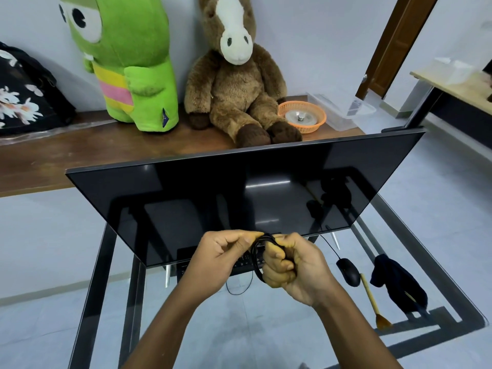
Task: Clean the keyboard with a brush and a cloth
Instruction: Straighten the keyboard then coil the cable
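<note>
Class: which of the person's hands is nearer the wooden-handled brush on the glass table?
Right. The right hand grips the coiled cable just left of the brush; the left hand pinches the same coil farther left.

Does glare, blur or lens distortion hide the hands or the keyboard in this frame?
Head view: wide-angle bending tilts the door frame and splays the table; the dark monitor shows reflections and light streaks; soft, even light keeps the left hand, right hand and cable sharp; the keyboard is hidden mostly by the hands, not glare.
</note>
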Demonstrator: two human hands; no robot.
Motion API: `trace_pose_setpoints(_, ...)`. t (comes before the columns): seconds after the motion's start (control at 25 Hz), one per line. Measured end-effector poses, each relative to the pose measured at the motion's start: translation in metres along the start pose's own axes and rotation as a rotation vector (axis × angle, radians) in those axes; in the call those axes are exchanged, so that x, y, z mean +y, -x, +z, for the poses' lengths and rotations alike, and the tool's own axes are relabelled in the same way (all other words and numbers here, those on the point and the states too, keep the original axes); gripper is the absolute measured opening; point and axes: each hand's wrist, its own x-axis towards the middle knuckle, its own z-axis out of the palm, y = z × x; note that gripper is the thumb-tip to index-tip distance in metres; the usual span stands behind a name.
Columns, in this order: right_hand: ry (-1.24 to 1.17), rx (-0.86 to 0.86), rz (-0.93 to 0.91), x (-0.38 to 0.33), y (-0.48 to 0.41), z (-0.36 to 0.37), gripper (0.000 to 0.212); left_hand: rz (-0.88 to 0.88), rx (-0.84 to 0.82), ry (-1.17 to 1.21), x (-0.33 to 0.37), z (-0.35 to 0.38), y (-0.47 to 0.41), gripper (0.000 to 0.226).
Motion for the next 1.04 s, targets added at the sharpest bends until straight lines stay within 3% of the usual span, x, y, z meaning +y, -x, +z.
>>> trace_pose_setpoints(0.12,0.025,0.003,-0.017,-0.003,0.001,-0.003,0.023,-0.003,-0.097,-0.094,0.004,-0.002,0.003,0.020)
trace_pose_setpoints(0.32,0.233,0.010,-0.089,-0.005,0.001,-0.009,0.022,0.046,-0.043,-0.319,0.003,0.003,0.000,0.013)
trace_pose_setpoints(0.68,0.796,0.127,-0.220,-0.017,0.010,-0.029,0.028,-0.207,-0.182,0.007,0.017,0.003,-0.003,0.033)
trace_pose_setpoints(0.8,0.751,0.100,-0.210,-0.015,0.011,-0.032,0.027,-0.098,-0.128,-0.064,0.025,0.016,-0.002,0.024)
trace_pose_setpoints(0.96,0.407,0.129,-0.172,-0.010,0.013,-0.040,0.031,0.071,0.090,-0.322,0.014,0.026,-0.008,0.005)
trace_pose_setpoints(1.04,0.326,0.167,-0.191,-0.006,0.013,-0.043,0.035,0.128,0.143,-0.368,0.007,0.031,-0.010,0.012)
